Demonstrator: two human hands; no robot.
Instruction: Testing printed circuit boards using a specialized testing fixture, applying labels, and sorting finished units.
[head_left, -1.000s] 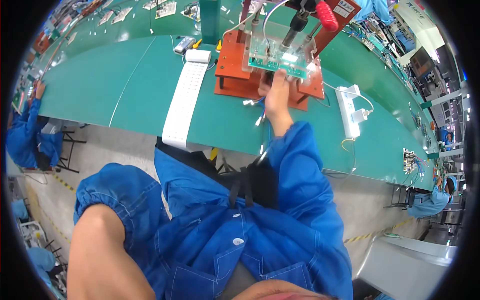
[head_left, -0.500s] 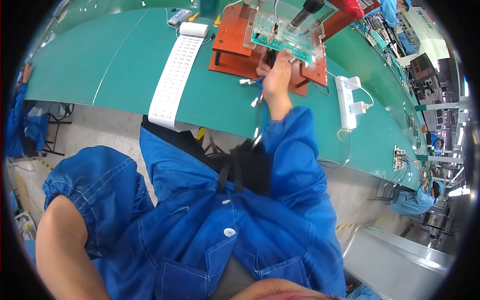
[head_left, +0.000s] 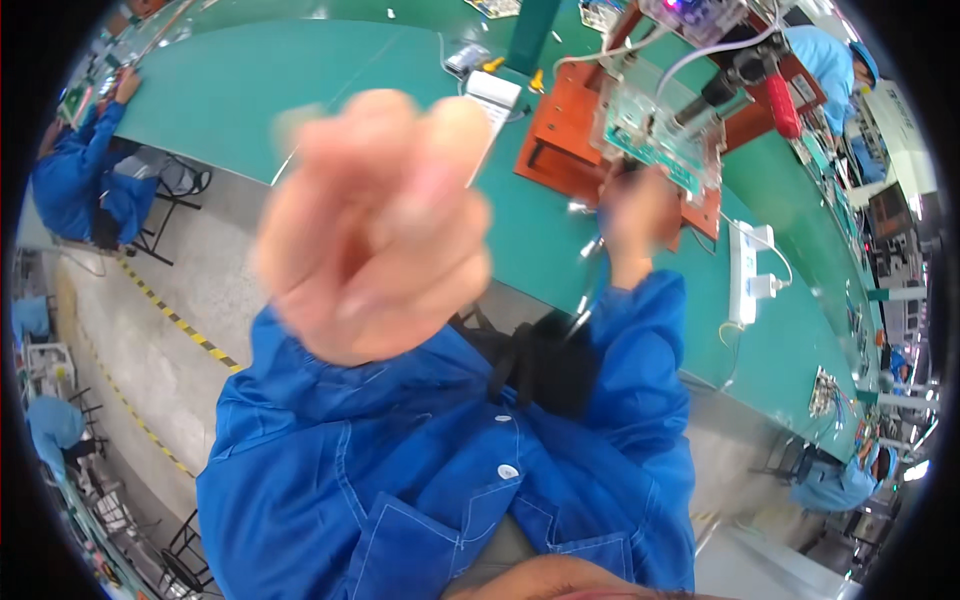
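My left hand (head_left: 375, 235) is raised close in front of me, blurred, its fingers curled in; nothing shows in it. At the bench, my right hand (head_left: 640, 208) is closed at the front edge of a green circuit board (head_left: 655, 152). Motion smears its fingers, and a dark thing by them is hard to make out. The board sits in a clear plastic fixture (head_left: 612, 100) on a red-brown stand (head_left: 562, 140). Wires with white connectors (head_left: 590, 247) hang beside the right hand. Behind my left hand, a white label strip (head_left: 492, 92) is mostly hidden.
A red-handled clamp (head_left: 783, 105) rises over the fixture. To its right, a white power strip (head_left: 742, 270) with plugs lies on the green bench (head_left: 560, 265). Farther right is a wired circuit board (head_left: 826, 392). Co-workers in blue sit at both sides.
My left hand has come up from the lower left to the front of my view, covering much of the label strip. The view has shifted; my right hand stays at the board's edge.
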